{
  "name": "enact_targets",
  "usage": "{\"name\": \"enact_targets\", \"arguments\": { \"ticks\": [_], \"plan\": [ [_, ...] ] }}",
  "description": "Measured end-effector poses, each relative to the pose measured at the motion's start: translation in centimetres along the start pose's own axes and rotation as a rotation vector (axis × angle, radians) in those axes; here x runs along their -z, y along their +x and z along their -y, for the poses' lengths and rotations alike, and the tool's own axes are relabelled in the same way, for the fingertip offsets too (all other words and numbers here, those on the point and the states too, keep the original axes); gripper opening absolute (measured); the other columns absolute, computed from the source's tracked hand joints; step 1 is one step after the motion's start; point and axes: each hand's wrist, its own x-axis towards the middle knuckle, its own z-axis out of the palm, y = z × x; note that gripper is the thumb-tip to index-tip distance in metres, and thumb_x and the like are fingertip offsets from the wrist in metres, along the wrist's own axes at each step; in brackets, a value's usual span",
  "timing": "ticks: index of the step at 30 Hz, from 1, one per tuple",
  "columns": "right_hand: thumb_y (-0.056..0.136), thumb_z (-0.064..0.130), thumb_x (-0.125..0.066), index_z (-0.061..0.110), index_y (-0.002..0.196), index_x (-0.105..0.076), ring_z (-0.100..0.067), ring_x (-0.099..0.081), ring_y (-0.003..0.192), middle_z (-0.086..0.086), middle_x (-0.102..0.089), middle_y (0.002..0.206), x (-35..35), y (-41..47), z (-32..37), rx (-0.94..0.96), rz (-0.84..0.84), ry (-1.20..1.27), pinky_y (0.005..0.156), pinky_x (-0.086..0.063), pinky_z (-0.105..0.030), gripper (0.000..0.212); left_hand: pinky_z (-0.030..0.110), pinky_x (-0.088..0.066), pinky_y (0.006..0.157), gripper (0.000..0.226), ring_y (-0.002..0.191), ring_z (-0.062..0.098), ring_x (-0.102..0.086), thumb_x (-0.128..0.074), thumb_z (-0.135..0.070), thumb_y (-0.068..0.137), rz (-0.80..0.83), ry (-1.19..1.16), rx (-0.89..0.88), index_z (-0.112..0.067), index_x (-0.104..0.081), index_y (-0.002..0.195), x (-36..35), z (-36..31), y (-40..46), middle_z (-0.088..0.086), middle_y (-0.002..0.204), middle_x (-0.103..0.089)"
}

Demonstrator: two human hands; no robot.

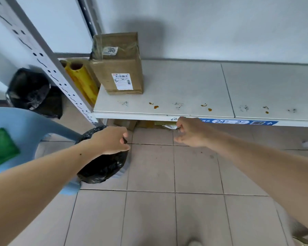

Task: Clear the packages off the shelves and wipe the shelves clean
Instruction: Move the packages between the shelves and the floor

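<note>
My left hand (112, 140) grips the top of a black plastic bag package (103, 166), which hangs just above the tiled floor beside the shelf's left post. My right hand (190, 132) hovers at the front edge of the white shelf (185, 86), fingers loosely curled and holding nothing. The shelf carries a tall cardboard box (119, 68) with white labels at its left end. Brown and dark stains (156, 107) dot the front strip of the shelf. Beneath the shelf lie more packages (149, 124), mostly hidden.
Yellow film rolls (82, 80) lean left of the box. Another black bag (28, 87) sits on the floor behind the perforated metal post (43, 59). A blue plastic chair (25, 125) holding something green (0, 146) stands at the left. A blue label (238, 122) marks the shelf edge.
</note>
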Motion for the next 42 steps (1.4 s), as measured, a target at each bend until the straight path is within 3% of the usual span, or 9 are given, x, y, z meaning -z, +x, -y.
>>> {"name": "enact_targets", "arguments": {
  "ticks": [4,8,12,17,23,27,33,37,42],
  "plan": [
    [0.090,0.039,-0.066,0.020,0.135,-0.045,-0.025,-0.054,0.113,-0.001,-0.057,0.125,3.1,4.1,3.8,0.046,-0.058,-0.008,0.096,-0.047,-0.040,0.052,0.040,-0.050,0.097,0.037,0.103,0.017,-0.062,-0.068,-0.037,0.087,-0.033,-0.091,0.049,-0.023,-0.056,0.118,1.7,3.7,1.7,-0.007,0.104,-0.068],
    [0.089,0.038,-0.068,0.017,0.135,-0.043,-0.026,-0.056,0.110,-0.004,-0.058,0.121,6.1,8.4,6.4,0.077,-0.113,0.017,0.098,-0.047,-0.044,0.056,0.041,-0.049,0.096,0.038,0.103,0.017,-0.060,-0.070,-0.037,0.084,-0.070,-0.158,0.086,-0.025,-0.055,0.116,3.3,6.7,4.3,-0.013,0.098,-0.063],
    [0.088,0.038,-0.070,0.014,0.135,-0.038,-0.028,-0.057,0.110,-0.007,-0.059,0.121,7.5,13.3,8.4,0.115,-0.205,0.015,0.097,-0.048,-0.047,0.062,0.034,-0.048,0.092,0.055,0.105,0.017,-0.059,-0.072,-0.038,0.082,-0.169,-0.189,0.125,-0.021,-0.050,0.129,4.6,9.3,8.3,-0.004,0.117,-0.062],
    [0.078,0.043,-0.081,0.014,0.145,-0.028,-0.030,-0.051,0.123,-0.010,-0.051,0.135,7.7,18.4,9.6,0.135,-0.297,0.063,0.101,-0.044,-0.045,0.091,0.042,-0.042,0.103,0.087,0.128,0.029,-0.046,-0.079,-0.038,0.079,-0.258,-0.259,0.210,-0.012,-0.031,0.147,5.3,11.7,13.2,0.011,0.145,-0.041],
    [0.061,0.043,-0.093,0.017,0.151,-0.016,-0.031,-0.049,0.126,-0.016,-0.039,0.144,8.2,23.0,10.9,0.124,-0.385,0.211,0.097,-0.040,-0.034,0.121,0.043,-0.037,0.106,0.108,0.137,0.032,-0.034,-0.084,-0.037,0.074,-0.414,-0.353,0.277,-0.009,-0.014,0.152,7.5,13.2,18.1,0.014,0.152,-0.026],
    [0.054,0.037,-0.097,0.022,0.156,-0.005,-0.028,-0.046,0.131,-0.010,-0.037,0.151,8.8,25.9,11.4,0.110,-0.368,0.340,0.108,-0.041,-0.040,0.138,0.041,-0.034,0.110,0.122,0.141,0.029,-0.031,-0.089,-0.035,0.067,-0.458,-0.416,0.245,-0.012,-0.007,0.155,9.1,14.3,21.3,0.011,0.156,-0.026],
    [0.047,0.036,-0.099,0.028,0.155,-0.005,-0.023,-0.049,0.129,0.000,-0.046,0.145,8.8,28.5,11.5,0.148,-0.351,0.485,0.109,-0.043,-0.041,0.143,0.033,-0.043,0.102,0.111,0.124,0.019,-0.051,-0.096,-0.026,0.054,-0.517,-0.611,0.107,-0.022,-0.030,0.143,9.5,15.3,24.9,-0.008,0.129,-0.053],
    [0.043,0.047,-0.095,0.030,0.152,-0.008,-0.021,-0.056,0.120,0.005,-0.057,0.132,8.4,29.4,11.4,0.176,-0.357,0.553,0.106,-0.046,-0.041,0.141,0.027,-0.044,0.087,0.100,0.109,0.012,-0.054,-0.094,-0.023,0.058,-0.545,-0.747,0.044,-0.026,-0.034,0.137,8.9,15.0,25.5,-0.019,0.108,-0.053],
    [0.035,0.061,-0.086,0.031,0.151,-0.016,-0.019,-0.057,0.121,0.009,-0.059,0.131,8.4,28.9,11.0,0.187,-0.430,0.579,0.107,-0.046,-0.041,0.139,0.028,-0.048,0.089,0.091,0.108,0.011,-0.059,-0.093,-0.023,0.061,-0.544,-0.749,-0.018,-0.026,-0.037,0.133,8.4,14.5,25.6,-0.028,0.099,-0.055]
  ]
}}
